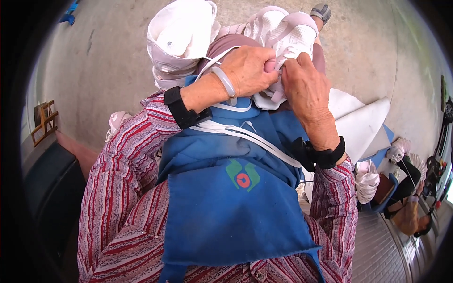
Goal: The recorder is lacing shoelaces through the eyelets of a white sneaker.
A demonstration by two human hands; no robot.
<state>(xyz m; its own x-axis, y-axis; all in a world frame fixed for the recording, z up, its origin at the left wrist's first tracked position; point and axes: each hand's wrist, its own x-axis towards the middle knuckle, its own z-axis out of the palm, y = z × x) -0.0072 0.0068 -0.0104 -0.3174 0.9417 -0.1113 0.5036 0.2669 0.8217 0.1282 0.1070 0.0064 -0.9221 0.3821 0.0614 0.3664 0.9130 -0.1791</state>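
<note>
Over my knees lies a white sneaker with pale pink trim (295, 35), its toe pointing away from me; part of it is hidden by my fingers. My left hand (247, 70) is closed, thumb and fingers gripping the left edge of the sneaker's lacing. From the right, my right hand (306, 87) pinches at the white laces on the same opening; the exact fingertip contact is hidden. A second similar sneaker (264, 21) sits just beyond to the left. Loose white shoelaces (250, 135) lie across my blue apron (226, 212).
A bundle of white and pale pink shoe pieces (181, 37) stands at the upper left. White sheet material (361, 115) sticks out at right, near more shoe bundles (367, 181) and a seated co-worker (408, 210). A dark bench (52, 174) and wooden frame (46, 123) stand left.
</note>
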